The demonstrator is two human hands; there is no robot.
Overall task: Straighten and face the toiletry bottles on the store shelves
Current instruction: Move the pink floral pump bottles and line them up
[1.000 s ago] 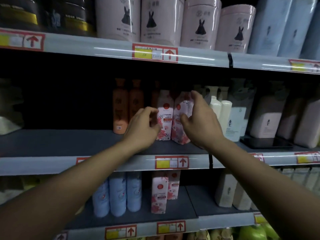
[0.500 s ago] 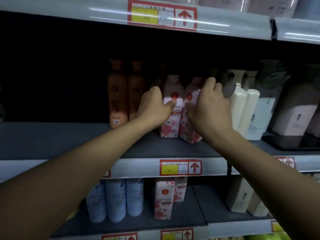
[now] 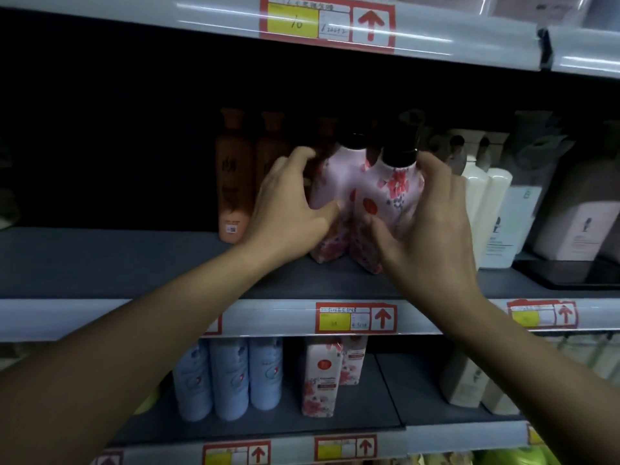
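Hands are gripping two floral bottles on the middle shelf (image 3: 134, 263): left hand (image 3: 288, 213) is curling around the left bottle (image 3: 335, 176), right hand (image 3: 432, 229) around the right bottle (image 3: 389, 196). Orange bottles (image 3: 231, 182) are standing left, white bottles (image 3: 486, 203) right.

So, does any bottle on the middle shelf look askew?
Yes. The two pink floral bottles, gripped by the left hand and right hand, lean and touch; the orange bottles beside them stand upright.
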